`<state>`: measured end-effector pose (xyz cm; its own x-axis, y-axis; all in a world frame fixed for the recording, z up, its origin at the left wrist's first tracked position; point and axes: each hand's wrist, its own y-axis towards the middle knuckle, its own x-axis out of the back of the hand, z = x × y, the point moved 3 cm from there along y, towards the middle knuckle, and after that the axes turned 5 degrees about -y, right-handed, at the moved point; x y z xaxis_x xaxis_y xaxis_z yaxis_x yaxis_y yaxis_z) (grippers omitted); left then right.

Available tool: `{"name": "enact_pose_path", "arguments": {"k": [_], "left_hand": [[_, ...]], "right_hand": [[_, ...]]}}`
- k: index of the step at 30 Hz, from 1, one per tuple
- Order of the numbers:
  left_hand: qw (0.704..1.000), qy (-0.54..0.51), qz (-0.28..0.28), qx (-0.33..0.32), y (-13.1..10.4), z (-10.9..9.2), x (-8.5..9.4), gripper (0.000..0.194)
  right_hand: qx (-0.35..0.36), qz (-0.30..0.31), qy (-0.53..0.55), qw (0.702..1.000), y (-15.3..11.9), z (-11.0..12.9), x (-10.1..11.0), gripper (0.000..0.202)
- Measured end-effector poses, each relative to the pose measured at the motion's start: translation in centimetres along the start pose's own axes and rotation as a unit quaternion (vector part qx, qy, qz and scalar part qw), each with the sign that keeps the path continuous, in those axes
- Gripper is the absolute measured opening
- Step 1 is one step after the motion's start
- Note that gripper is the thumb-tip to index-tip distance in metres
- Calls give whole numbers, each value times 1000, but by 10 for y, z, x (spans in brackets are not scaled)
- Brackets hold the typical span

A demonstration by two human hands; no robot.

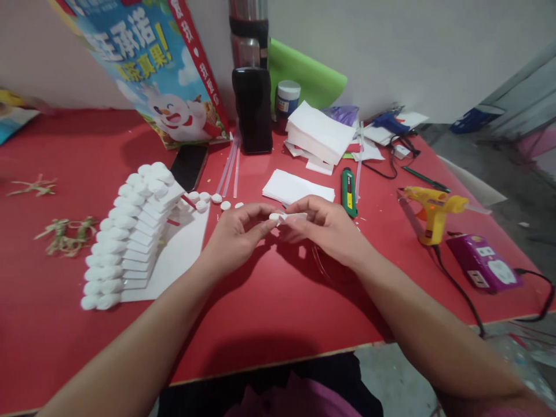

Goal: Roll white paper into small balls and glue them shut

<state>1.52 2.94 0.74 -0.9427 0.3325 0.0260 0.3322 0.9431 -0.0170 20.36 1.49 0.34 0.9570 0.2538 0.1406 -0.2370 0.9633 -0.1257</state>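
Left hand (237, 234) and right hand (324, 223) together pinch a white strip (290, 217) above the red table (269, 313). Cutter (348, 191) lies just beside the right hand.

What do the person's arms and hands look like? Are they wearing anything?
Both arms are bare from wrist to elbow: no sleeves show. The left hand and right hand wear no gloves, and no rings, watch or bracelet can be seen. The nails look short and plain.
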Motion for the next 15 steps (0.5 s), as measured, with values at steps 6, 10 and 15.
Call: {"name": "enact_pose_path", "arguments": {"k": [6, 10, 15], "left_hand": [[995, 88, 6, -36, 0, -2, 0, 15], [995, 91, 10, -41, 0, -4, -2, 16], [999, 36, -17, -12, -2, 1, -6, 18]], "right_hand": [[-91, 33, 174, 980, 5, -6, -6, 38], [-58, 0, 119, 991, 3, 0, -8, 29], [-9, -93, -42, 995, -5, 4, -9, 19]]}}
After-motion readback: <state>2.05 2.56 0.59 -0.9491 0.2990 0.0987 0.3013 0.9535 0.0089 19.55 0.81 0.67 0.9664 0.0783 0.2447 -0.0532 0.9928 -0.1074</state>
